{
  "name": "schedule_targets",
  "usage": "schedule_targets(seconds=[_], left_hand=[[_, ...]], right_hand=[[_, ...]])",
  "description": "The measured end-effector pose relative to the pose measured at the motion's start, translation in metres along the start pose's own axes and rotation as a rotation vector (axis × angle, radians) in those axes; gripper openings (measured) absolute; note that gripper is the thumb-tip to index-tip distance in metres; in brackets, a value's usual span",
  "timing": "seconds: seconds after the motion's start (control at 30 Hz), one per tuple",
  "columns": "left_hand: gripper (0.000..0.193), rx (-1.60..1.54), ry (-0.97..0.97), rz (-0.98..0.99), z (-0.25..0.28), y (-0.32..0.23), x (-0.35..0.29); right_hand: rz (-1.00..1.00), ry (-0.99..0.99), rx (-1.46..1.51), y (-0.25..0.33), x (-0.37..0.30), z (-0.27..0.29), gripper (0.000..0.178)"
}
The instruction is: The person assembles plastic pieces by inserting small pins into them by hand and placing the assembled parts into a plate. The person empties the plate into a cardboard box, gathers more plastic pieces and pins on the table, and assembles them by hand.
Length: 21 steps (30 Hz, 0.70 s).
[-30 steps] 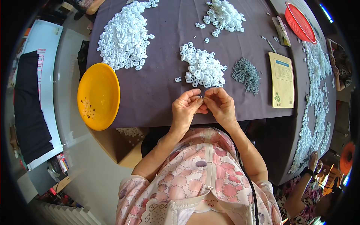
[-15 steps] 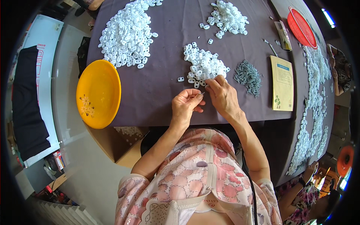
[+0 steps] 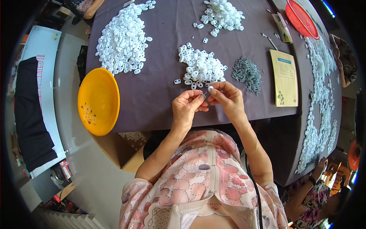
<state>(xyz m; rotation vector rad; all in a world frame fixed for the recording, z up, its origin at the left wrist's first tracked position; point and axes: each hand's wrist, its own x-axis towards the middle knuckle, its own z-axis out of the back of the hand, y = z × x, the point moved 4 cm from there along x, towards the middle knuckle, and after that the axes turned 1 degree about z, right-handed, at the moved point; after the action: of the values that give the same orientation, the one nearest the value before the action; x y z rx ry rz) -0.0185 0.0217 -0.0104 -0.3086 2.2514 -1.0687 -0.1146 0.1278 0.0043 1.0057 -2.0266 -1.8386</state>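
Landmark: the near pile of small white plastic ring-shaped pieces (image 3: 201,68), on the dark purple tablecloth (image 3: 160,95).

Hands: both are raised just in front of that pile, on the person's side of it, fingertips almost meeting. The right hand (image 3: 225,100) pinches one small white plastic piece (image 3: 211,88) between thumb and forefinger, fingers pressed together on it. The left hand (image 3: 187,107) is curled, thumb and forefinger closed as if on something thin; what it holds is too small to tell.

Step, as I judge it: assembly of one piece, mating the white part with a small metal part. The heap of grey metal pins (image 3: 248,73) lies just right of the landmark pile. The next move likely calls for fine alignment at the fingertips, not reach.

Edges and room:
- The table edge runs close under the wrists; a dropped piece could roll off toward the lap.
- Left of the pile is a stretch of cloth, then the round orange plastic plate (image 3: 98,101) overhanging the table edge.
- Beyond the pile are two more white heaps, a large one (image 3: 122,38) far left and a smaller one (image 3: 223,13) behind.
- Right of the pins lies a yellow paper booklet (image 3: 285,78), well apart from the hands.
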Motion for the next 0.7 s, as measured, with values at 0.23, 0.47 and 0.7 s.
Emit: schedule_targets(seconds=[0.23, 0.47, 0.7], left_hand=[[0.012, 0.074, 0.026, -0.029, -0.0055, -0.0014, -0.0003], [0.012, 0.136, 0.023, 0.014, -0.0012, 0.0002, 0.0004], [0.011, 0.189, 0.018, 0.004, -0.0013, -0.0005, 0.0016]], right_hand=[[0.065, 0.007, -0.039, 0.0012, -0.0025, -0.0001, 0.014], [0.068, 0.017, -0.077, -0.0009, -0.0033, -0.0006, 0.014], [0.045, 0.042, -0.11, -0.0053, -0.0051, -0.0024, 0.013]])
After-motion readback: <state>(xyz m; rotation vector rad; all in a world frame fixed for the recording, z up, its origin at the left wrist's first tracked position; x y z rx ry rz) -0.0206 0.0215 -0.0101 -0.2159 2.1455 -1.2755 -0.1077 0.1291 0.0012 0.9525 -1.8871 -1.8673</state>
